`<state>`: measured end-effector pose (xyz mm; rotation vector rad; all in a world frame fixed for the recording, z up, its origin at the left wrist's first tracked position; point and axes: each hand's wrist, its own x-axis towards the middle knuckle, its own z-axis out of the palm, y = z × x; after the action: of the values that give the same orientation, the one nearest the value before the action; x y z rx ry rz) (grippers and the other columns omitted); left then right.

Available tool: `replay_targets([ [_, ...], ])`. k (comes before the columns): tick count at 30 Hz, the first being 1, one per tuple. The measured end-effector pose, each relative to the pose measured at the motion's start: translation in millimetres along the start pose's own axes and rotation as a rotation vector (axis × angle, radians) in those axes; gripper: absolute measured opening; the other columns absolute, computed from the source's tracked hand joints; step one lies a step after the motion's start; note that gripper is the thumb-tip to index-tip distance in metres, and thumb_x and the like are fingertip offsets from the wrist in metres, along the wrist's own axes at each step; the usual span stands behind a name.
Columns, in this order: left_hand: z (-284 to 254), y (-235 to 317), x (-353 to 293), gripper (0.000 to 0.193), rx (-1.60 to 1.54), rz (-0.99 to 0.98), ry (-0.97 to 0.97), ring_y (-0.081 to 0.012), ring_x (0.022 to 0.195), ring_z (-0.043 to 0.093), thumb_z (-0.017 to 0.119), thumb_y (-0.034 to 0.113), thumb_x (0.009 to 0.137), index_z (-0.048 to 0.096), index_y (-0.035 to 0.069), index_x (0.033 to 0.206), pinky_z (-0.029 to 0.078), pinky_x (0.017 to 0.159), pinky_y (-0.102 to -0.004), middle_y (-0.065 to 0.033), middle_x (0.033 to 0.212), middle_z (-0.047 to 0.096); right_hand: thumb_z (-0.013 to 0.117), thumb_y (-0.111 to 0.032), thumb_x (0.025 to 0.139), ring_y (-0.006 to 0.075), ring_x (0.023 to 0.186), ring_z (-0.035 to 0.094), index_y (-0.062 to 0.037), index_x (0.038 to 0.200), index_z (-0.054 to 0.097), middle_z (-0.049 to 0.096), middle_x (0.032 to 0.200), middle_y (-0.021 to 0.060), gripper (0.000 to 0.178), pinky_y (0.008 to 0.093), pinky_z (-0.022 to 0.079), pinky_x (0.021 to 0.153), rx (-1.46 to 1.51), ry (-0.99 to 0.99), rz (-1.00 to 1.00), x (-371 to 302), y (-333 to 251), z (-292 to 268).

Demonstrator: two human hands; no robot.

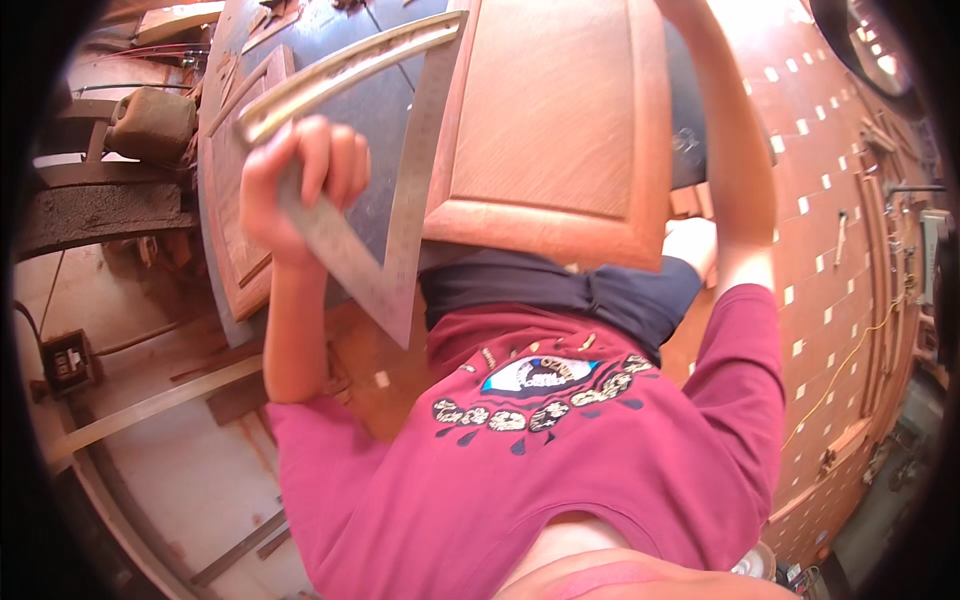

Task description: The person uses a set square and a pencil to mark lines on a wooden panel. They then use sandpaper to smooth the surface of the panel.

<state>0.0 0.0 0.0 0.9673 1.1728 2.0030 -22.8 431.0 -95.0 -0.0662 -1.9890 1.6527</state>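
Observation:
My left hand [312,172] is closed around one leg of a metal triangle square [408,190], which has a thick pale stock along its far edge. I hold it tilted, left of a framed wooden panel [545,120] and partly over the dark work surface [375,125]. The panel has a raised border and a flat, grained middle, and its near edge is close to my lap. My right forearm [735,130] reaches along the panel's right side to the top of the head view. The right hand itself is cut off by the top edge.
Another wooden frame [250,275] lies at the left of the work surface. Beyond it stand a brown plastic jug [152,125] and a dark curved metal part [110,205]. Wood strips [870,230] and a yellow cord [862,350] lie on the patterned floor at right.

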Motion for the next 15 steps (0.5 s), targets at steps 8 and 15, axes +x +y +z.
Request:
replay_targets([
  [8,-31.0,-49.2,90.8,0.043,0.264,-0.029,0.186,-0.0177,0.056,0.049,0.037,0.035,0.099,0.05,0.008,0.069,0.039,0.056,-0.03,-0.0138,0.062,0.059,0.072,-0.02,0.09,0.0159,0.077,0.059,-0.0057,0.095,0.065,0.06,0.084,0.0028,0.017,0.0331,0.054,0.067,0.255,0.287,0.052,40.2,51.7,-47.8],
  [15,-66.7,-71.4,107.1,0.049,0.242,-0.164,0.115,-0.0172,0.053,0.048,0.035,0.039,0.1,0.053,0.006,0.07,0.039,0.054,-0.0285,-0.0172,0.065,0.061,0.065,-0.026,0.099,0.0093,0.068,0.052,-0.008,0.091,0.06,0.053,0.077,-0.0024,0.02,0.0271,0.047,0.06,0.342,0.535,0.059,23.0,-18.9,-5.2],
])
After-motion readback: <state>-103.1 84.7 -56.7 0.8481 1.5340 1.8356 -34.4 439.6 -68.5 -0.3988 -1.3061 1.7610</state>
